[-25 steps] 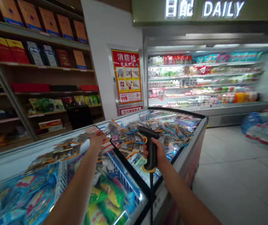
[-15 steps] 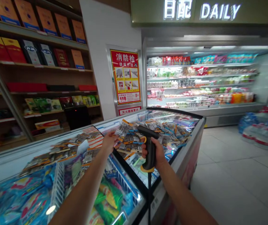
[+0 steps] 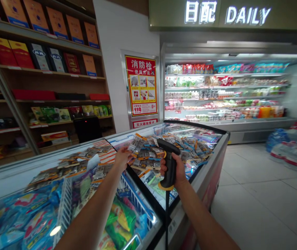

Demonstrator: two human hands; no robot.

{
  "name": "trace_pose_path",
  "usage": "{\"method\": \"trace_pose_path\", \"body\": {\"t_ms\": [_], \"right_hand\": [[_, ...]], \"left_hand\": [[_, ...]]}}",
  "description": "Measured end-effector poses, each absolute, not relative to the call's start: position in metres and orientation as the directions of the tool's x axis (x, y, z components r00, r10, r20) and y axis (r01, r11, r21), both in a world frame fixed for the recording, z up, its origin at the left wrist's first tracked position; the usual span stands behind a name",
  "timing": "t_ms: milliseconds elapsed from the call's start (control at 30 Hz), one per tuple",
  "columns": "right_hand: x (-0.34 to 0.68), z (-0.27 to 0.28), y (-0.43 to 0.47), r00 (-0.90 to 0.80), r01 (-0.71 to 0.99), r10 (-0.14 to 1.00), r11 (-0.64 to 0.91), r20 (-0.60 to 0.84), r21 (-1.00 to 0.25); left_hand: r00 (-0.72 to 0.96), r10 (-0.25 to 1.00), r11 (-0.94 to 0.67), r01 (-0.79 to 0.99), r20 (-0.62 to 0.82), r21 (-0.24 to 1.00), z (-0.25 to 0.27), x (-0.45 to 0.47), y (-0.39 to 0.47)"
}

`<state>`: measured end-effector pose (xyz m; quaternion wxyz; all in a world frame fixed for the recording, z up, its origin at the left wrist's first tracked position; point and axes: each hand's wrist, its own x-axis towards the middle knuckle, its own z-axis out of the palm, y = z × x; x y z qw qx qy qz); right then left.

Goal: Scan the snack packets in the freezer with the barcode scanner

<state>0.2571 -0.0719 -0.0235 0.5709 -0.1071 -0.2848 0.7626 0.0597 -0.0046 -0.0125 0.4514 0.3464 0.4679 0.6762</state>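
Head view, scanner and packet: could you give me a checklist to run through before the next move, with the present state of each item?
1. Scanner secure in the right hand: ok, fingers wrap the handle.
2. Left hand at the orange-edged packet: ok, fingertips are at its near edge.
3. Packet firmly pinched: cannot tell, the fingers hide the contact.
4. Left hand clear of the scanner: ok, a gap shows between them.
5. Scanner's aim on the packet: cannot tell, no beam shows.
6. Packet readable: not ok in this picture, its print is too small.
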Motion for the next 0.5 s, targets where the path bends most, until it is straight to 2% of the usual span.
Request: {"method": "trace_pose_path", "body": {"t_ms": [267,500], "right_hand": [[0.274,-0.026,-0.065,-0.097,-0.840,0.983,0.005,0.159,-0.543],[0.279,-0.027,-0.065,0.044,-0.853,0.990,0.108,0.135,-0.511]], "left_hand": [[-0.422,0.906,-0.132,-0.332,-0.022,0.934,-0.007,0.072,0.001],[-0.446,0.894,-0.167,-0.251,0.039,0.953,0.003,0.124,0.031]]}}
